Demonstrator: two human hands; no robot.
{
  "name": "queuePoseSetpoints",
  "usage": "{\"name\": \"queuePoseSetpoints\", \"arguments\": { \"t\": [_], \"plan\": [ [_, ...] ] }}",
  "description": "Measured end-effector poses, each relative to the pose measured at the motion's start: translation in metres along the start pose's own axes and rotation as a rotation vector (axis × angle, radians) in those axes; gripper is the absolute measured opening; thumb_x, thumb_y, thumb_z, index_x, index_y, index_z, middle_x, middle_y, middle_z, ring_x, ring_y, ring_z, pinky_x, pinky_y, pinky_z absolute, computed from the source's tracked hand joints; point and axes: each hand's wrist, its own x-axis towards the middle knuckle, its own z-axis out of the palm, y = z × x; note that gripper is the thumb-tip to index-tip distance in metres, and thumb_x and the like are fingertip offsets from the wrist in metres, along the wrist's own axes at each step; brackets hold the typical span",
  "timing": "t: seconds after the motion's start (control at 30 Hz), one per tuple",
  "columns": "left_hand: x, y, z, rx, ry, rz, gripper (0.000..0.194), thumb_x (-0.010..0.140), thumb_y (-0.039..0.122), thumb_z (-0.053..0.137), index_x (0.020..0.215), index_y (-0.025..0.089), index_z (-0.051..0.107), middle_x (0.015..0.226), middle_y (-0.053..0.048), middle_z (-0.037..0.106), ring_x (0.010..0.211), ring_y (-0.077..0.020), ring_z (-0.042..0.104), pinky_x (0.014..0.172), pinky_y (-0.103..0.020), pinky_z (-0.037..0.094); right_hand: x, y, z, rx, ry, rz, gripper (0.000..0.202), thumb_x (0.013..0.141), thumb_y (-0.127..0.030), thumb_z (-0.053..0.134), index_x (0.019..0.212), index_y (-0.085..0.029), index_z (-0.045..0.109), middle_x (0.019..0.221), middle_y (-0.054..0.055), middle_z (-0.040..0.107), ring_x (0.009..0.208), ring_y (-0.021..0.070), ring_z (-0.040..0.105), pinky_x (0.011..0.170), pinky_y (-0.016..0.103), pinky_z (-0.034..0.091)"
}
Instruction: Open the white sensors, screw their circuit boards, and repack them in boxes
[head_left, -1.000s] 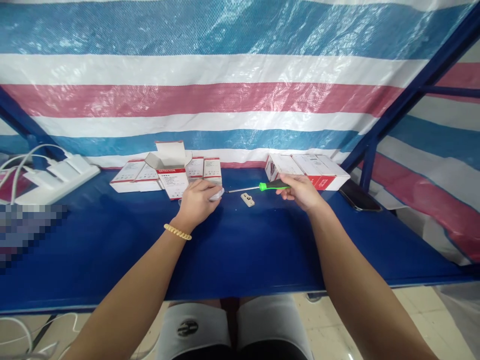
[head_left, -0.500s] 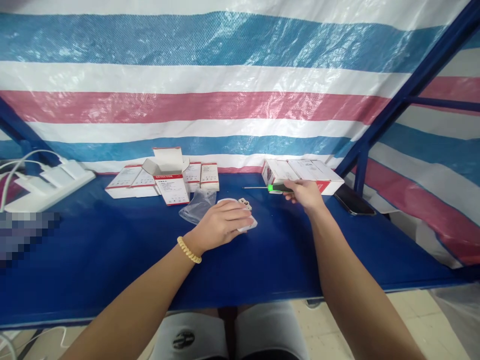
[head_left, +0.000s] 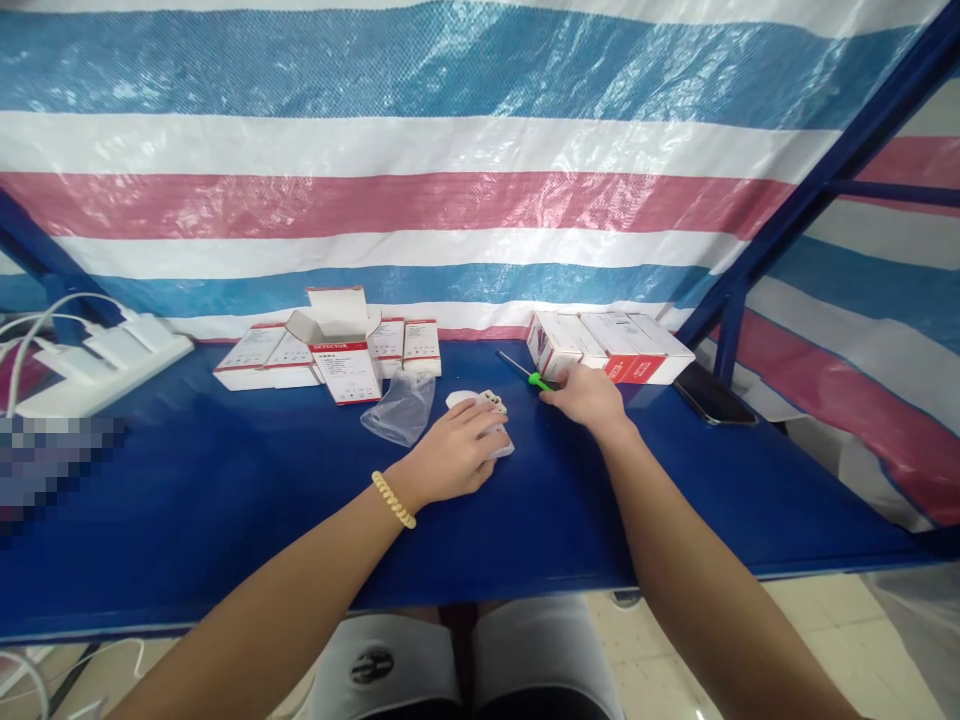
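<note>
My left hand (head_left: 454,450) is closed over a small white plastic device (head_left: 501,445) on the blue table, its fingers lying across the top. Cream-coloured terminals show at the device's far edge, while the palm and fingers hide much of the rest. Off to the right, my right hand (head_left: 589,398) is closed around the handle end of a screwdriver (head_left: 534,379). The green part and the thin metal shaft stick out, with the tip pointing to the far left; the hand covers most of the handle. This hand is just in front of the white and red boxes (head_left: 641,350) at the right.
An opened detector box (head_left: 346,373) stands at the back left, among closed boxes (head_left: 262,355). A clear plastic bag (head_left: 401,410) lies before it. A white power strip (head_left: 112,375) with plugged-in chargers is at far left. A dark phone (head_left: 712,397) lies right on the table (head_left: 540,530).
My right hand has moved left and nearer to me, and the screwdriver has turned from level to slanted, its tip farther back. My left hand stays on the device, slightly shifted.
</note>
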Motion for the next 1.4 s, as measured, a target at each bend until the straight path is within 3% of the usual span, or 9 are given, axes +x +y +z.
{"name": "queuePoseSetpoints", "arguments": {
  "t": [0.1, 0.3, 0.4, 0.53, 0.7, 0.83, 0.97, 1.17, 1.4],
  "plan": [
    [0.001, 0.004, 0.003, 0.042, -0.030, -0.025, 0.017, 0.087, 0.012, 0.053, 0.095, 0.017, 0.067, 0.116, -0.010, 0.070, 0.122, -0.0276, 0.060, 0.104, -0.042, 0.051, -0.014, -0.017, 0.005, 0.176, 0.058, -0.143, 0.015, 0.074, -0.035, 0.068, 0.075, -0.023, 0.059, 0.075, 0.006, 0.068, 0.075, 0.0216, 0.064, 0.064, 0.031, 0.043],
    [0.002, -0.004, -0.021, -0.142, 0.011, -0.195, 0.018, 0.083, 0.027, 0.059, 0.096, 0.018, 0.068, 0.101, -0.007, 0.073, 0.091, -0.0200, 0.070, 0.079, -0.031, 0.057, -0.039, -0.043, 0.017, 0.413, -0.166, -0.590, 0.008, 0.081, -0.026, 0.058, 0.075, -0.022, 0.060, 0.066, 0.000, 0.067, 0.061, 0.0147, 0.061, 0.062, 0.027, 0.044],
    [-0.004, -0.027, -0.046, -0.109, 0.019, -0.454, 0.021, 0.080, 0.021, 0.054, 0.094, 0.017, 0.069, 0.091, -0.005, 0.073, 0.080, -0.0182, 0.069, 0.074, -0.030, 0.054, -0.039, -0.042, 0.020, 0.441, -0.129, -0.604, 0.011, 0.082, -0.026, 0.056, 0.073, -0.021, 0.060, 0.060, -0.002, 0.062, 0.055, 0.0126, 0.056, 0.058, 0.025, 0.041],
    [-0.020, -0.061, -0.075, -0.047, -0.358, -0.713, 0.025, 0.071, 0.020, 0.056, 0.090, 0.020, 0.072, 0.088, -0.003, 0.075, 0.082, -0.0225, 0.068, 0.074, -0.032, 0.051, -0.036, -0.040, 0.020, 0.436, -0.146, -0.579, 0.022, 0.084, -0.034, 0.058, 0.067, -0.020, 0.053, 0.059, -0.002, 0.061, 0.054, 0.0119, 0.054, 0.056, 0.025, 0.038],
    [-0.033, -0.075, -0.090, -0.158, -0.600, -0.827, 0.034, 0.066, 0.022, 0.060, 0.098, 0.022, 0.072, 0.102, -0.002, 0.074, 0.092, -0.0234, 0.068, 0.077, -0.030, 0.050, -0.040, -0.046, 0.018, 0.257, -0.269, -0.454, 0.031, 0.084, -0.052, 0.058, 0.083, -0.021, 0.055, 0.072, 0.003, 0.068, 0.065, 0.0170, 0.062, 0.057, 0.027, 0.038],
    [-0.035, -0.075, -0.088, -0.084, -0.673, -0.857, 0.030, 0.064, 0.024, 0.065, 0.093, 0.022, 0.073, 0.099, -0.004, 0.074, 0.089, -0.0253, 0.067, 0.073, -0.030, 0.047, -0.046, -0.054, 0.019, 0.077, -0.356, -0.360, 0.068, 0.075, -0.073, 0.058, 0.114, -0.018, 0.055, 0.098, 0.013, 0.072, 0.082, 0.0261, 0.067, 0.060, 0.030, 0.040],
    [-0.033, -0.077, -0.081, -0.052, -0.635, -0.816, 0.014, 0.067, 0.019, 0.060, 0.071, 0.023, 0.074, 0.083, -0.003, 0.074, 0.078, -0.0230, 0.066, 0.070, -0.031, 0.044, -0.052, -0.060, 0.021, -0.061, -0.348, -0.359, 0.087, 0.067, -0.080, 0.059, 0.125, -0.016, 0.053, 0.114, 0.019, 0.069, 0.099, 0.0352, 0.067, 0.066, 0.034, 0.043],
    [-0.026, -0.070, -0.076, -0.093, -0.400, -0.792, 0.013, 0.072, 0.021, 0.062, 0.068, 0.024, 0.073, 0.070, 0.000, 0.073, 0.066, -0.0192, 0.064, 0.062, -0.029, 0.041, -0.054, -0.063, 0.013, -0.158, -0.460, -0.446, 0.047, 0.065, -0.053, 0.067, 0.097, -0.018, 0.063, 0.104, 0.012, 0.071, 0.087, 0.0274, 0.068, 0.058, 0.030, 0.039],
    [-0.014, -0.054, -0.058, -0.228, -0.086, -0.869, 0.018, 0.077, 0.035, 0.063, 0.069, 0.019, 0.068, 0.060, 0.001, 0.067, 0.055, -0.0138, 0.059, 0.056, -0.025, 0.040, -0.049, -0.057, 0.004, -0.157, -0.472, -0.461, 0.049, 0.060, -0.050, 0.069, 0.096, -0.018, 0.062, 0.104, 0.010, 0.070, 0.088, 0.0260, 0.066, 0.060, 0.030, 0.041]
  ]
}}
